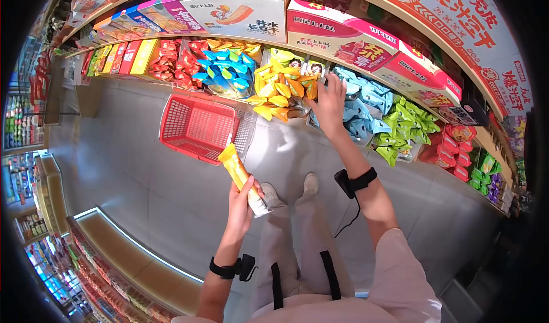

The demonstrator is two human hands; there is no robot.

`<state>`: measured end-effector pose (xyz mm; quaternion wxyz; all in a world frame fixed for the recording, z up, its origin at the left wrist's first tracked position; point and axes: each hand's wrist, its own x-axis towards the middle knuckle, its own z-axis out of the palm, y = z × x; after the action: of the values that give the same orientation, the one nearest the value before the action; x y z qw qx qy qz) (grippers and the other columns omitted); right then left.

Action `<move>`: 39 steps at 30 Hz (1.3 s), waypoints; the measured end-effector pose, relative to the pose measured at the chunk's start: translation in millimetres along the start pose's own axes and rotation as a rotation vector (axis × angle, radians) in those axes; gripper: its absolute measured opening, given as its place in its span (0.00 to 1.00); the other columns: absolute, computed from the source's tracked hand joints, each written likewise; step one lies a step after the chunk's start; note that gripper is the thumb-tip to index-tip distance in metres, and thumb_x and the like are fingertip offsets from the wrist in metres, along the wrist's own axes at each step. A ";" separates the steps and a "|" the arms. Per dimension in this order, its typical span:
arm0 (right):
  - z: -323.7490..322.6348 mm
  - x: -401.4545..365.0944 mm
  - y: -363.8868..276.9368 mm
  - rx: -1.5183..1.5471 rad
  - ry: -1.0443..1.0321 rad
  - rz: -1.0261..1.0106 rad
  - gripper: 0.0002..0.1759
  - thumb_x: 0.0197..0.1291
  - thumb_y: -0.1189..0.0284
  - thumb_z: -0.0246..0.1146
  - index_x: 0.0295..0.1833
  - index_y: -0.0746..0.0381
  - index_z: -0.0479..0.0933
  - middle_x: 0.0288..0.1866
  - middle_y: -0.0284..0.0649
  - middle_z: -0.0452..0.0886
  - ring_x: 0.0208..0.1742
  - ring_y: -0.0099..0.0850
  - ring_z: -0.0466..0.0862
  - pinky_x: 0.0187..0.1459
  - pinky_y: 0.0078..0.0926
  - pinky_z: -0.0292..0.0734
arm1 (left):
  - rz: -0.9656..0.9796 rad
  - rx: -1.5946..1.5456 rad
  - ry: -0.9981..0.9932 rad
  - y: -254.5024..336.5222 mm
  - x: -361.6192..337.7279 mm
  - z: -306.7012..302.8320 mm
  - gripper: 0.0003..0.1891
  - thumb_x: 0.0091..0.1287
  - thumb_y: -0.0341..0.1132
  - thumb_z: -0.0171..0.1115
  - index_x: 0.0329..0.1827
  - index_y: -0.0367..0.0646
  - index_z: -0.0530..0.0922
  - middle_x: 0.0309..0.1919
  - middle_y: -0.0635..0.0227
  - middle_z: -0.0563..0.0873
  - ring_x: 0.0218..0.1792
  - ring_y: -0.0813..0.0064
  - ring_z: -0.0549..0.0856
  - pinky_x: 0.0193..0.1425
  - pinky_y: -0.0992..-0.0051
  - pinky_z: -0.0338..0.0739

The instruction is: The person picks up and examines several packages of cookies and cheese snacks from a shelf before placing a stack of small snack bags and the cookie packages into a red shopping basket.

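My left hand (242,200) is closed round a long yellow packet (239,171) with a white lower end, held tilted over the floor. My right hand (330,102) reaches to the shelf, its fingers apart, at the right edge of a heap of yellow-orange packets (279,85). Light blue packets (363,102) lie just right of this hand. Whether its fingertips touch any packet cannot be made out. Left of the yellow heap are bright blue packets (226,71) and red packets (176,64).
A red basket (197,127) stands on the grey floor (171,208) below the shelf. Green packets (406,123) and more red ones (456,151) lie at the right. Cartons (234,13) line the shelf above. Another shelf (128,260) is at the lower left.
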<state>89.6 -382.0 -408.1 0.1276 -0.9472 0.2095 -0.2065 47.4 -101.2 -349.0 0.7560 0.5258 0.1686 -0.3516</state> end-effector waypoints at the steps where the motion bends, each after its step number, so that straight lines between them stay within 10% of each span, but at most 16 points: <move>1: 1.7 0.5 0.5 0.030 0.003 -0.013 0.27 0.35 0.69 0.72 0.44 0.67 0.73 0.54 0.45 0.66 0.64 0.40 0.61 0.67 0.47 0.48 | 0.003 0.010 -0.011 -0.4 0.1 3.2 0.11 0.67 0.33 0.52 0.48 0.39 0.66 0.28 0.68 0.76 0.26 0.77 0.76 0.35 0.77 0.74; 7: -38.1 5.1 -0.4 0.425 0.139 0.082 0.25 0.38 0.71 0.71 0.44 0.65 0.71 0.49 0.44 0.74 0.59 0.42 0.68 0.67 0.45 0.50 | 0.038 0.094 -0.125 9.5 4.4 23.8 0.15 0.67 0.32 0.52 0.53 0.37 0.64 0.31 0.67 0.76 0.28 0.77 0.78 0.36 0.78 0.75; 12: -102.8 0.9 -27.7 0.916 0.333 0.154 0.22 0.49 0.73 0.69 0.43 0.63 0.63 0.39 0.42 0.78 0.38 0.27 0.80 0.42 0.22 0.74 | 0.214 0.266 -0.058 10.9 8.2 39.5 0.30 0.66 0.28 0.52 0.68 0.50 0.49 0.39 0.63 0.72 0.26 0.78 0.76 0.30 0.81 0.73; 17: -130.1 -14.7 -88.5 1.415 -0.203 0.474 0.24 0.49 0.73 0.69 0.41 0.63 0.58 0.34 0.40 0.76 0.35 0.23 0.78 0.34 0.17 0.74 | 0.339 0.399 -0.244 25.9 -2.4 52.1 0.36 0.62 0.25 0.54 0.71 0.50 0.46 0.53 0.65 0.65 0.37 0.79 0.70 0.41 0.79 0.71; 23: -93.5 -37.0 -145.1 1.635 -0.159 0.382 0.27 0.49 0.73 0.68 0.44 0.63 0.55 0.39 0.43 0.71 0.41 0.25 0.76 0.40 0.22 0.73 | 0.517 0.450 -0.247 36.0 -8.9 53.7 0.42 0.50 0.25 0.68 0.67 0.44 0.53 0.60 0.64 0.61 0.64 0.71 0.62 0.63 0.71 0.63; 39: -116.8 -34.5 -144.4 1.735 -0.497 0.333 0.10 0.61 0.73 0.57 0.46 0.65 0.72 0.38 0.32 0.75 0.39 0.18 0.75 0.39 0.16 0.71 | 0.274 0.035 -0.172 76.5 -29.4 35.0 0.32 0.58 0.30 0.61 0.66 0.44 0.58 0.54 0.67 0.72 0.52 0.77 0.75 0.55 0.75 0.71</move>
<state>58.8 -257.6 -269.3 0.8634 -0.4941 0.0816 -0.0609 77.2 -107.5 -265.3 0.7993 0.5248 0.0240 -0.2916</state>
